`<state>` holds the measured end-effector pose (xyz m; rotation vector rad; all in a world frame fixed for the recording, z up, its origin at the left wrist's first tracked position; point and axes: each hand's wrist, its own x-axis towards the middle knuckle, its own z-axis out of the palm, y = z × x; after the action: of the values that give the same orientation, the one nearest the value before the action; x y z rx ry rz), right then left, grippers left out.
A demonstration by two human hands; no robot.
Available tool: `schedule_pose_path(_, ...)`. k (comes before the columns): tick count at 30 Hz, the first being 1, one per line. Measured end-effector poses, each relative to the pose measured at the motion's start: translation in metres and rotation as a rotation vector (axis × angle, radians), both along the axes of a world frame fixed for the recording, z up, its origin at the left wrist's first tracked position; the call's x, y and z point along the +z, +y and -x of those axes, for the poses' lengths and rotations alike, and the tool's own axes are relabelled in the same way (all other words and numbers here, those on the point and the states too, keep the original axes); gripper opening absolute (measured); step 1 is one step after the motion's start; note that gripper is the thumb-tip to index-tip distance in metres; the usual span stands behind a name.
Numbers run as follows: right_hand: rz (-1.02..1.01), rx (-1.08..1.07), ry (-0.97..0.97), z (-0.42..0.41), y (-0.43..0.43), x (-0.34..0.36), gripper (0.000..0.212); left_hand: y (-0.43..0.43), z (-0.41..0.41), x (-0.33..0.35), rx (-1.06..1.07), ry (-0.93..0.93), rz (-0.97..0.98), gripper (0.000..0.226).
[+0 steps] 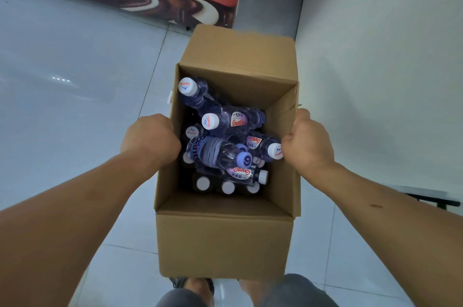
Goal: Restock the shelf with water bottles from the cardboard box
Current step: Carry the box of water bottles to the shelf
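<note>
Cardboard box of jumbled water bottles — left hand and right hand each grip a side wall.

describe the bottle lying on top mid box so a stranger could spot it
Look into the open brown cardboard box gripped by the left hand and right hand. On top of the pile, mid-box, a clear plastic water bottle lies on its side. Unlike its white-capped neighbours, its round lilac end shows a dark 6.

1 cardboard box, at least 10 water bottles, 2 hands: left hand, right hand
</note>
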<state>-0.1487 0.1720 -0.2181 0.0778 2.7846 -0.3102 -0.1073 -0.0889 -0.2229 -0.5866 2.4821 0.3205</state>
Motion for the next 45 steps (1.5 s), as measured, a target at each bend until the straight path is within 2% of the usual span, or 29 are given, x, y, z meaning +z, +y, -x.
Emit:
schedule_pose_path(4, 0.034, 0.029, 0.019, -0.001, -0.008, 0.013, 0.013, -0.011, -0.009, 0.015, 0.020, 0.015, 0.005, 0.022)
schedule_pose_path(7, 0.037, 0.061, 0.030, -0.003, -0.016, 0.028, 0.022, -0.019, -0.018, 0.034, 0.031, 0.033, 0.017, 0.023)
schedule_pose_path(9, 0.049, 0.089, 0.032, -0.004, -0.026, 0.044, 0.015, -0.027, -0.026, 0.053, 0.042, 0.046, 0.023, 0.024)
schedule_pose_path(18, 0.082, 0.246, 0.094, -0.006, -0.087, 0.131, 0.016, -0.079, -0.074, 0.138, 0.101, 0.064, 0.088, 0.021)
schedule_pose_path(24, 0.077, 0.390, 0.089, 0.001, -0.155, 0.204, 0.014, -0.128, -0.105, 0.214, 0.254, -0.004, 0.040, 0.017)
schedule_pose_path(31, 0.080, 0.513, 0.065, 0.007, -0.256, 0.276, 0.018, -0.206, -0.135, 0.293, 0.493, 0.050, -0.030, 0.014)
schedule_pose_path(36, 0.105, 0.647, 0.067, 0.020, -0.331, 0.318, 0.013, -0.261, -0.144, 0.347, 0.623, 0.069, -0.021, 0.011)
schedule_pose_path(40, 0.149, 0.716, 0.047, 0.037, -0.399, 0.347, 0.023, -0.302, -0.147, 0.379, 0.763, 0.108, 0.007, 0.010)
schedule_pose_path(45, 0.183, 0.871, 0.084, 0.060, -0.483, 0.382, 0.015, -0.346, -0.144, 0.406, 0.944, 0.127, 0.035, 0.015)
